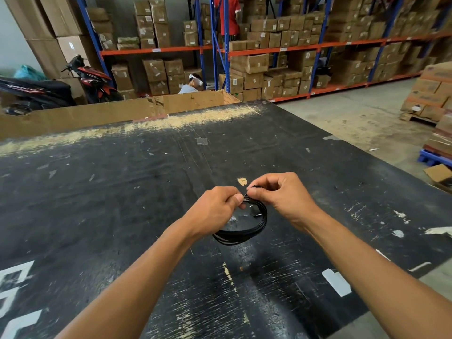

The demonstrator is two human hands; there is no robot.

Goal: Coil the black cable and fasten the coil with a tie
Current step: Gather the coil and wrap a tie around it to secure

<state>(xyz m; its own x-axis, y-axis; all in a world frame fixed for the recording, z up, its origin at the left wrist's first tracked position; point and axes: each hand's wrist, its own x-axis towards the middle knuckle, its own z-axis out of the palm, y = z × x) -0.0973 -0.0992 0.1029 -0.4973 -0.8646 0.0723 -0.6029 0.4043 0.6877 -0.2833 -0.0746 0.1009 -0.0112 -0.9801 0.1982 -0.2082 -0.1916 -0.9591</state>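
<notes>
A black cable wound into a coil of several loops hangs just above the black table, between my two hands. My left hand grips the top of the coil with closed fingers. My right hand pinches a small dark piece at the top of the coil, right against the left thumb; it looks like a tie or the cable's end, and I cannot tell which. The coil's lower loops sag free below my hands.
The table is scuffed, with tape scraps and a sawdust streak along its far edge. A cardboard wall stands behind it. Shelves of boxes, motorbikes and two people are farther back. The floor drops off at right.
</notes>
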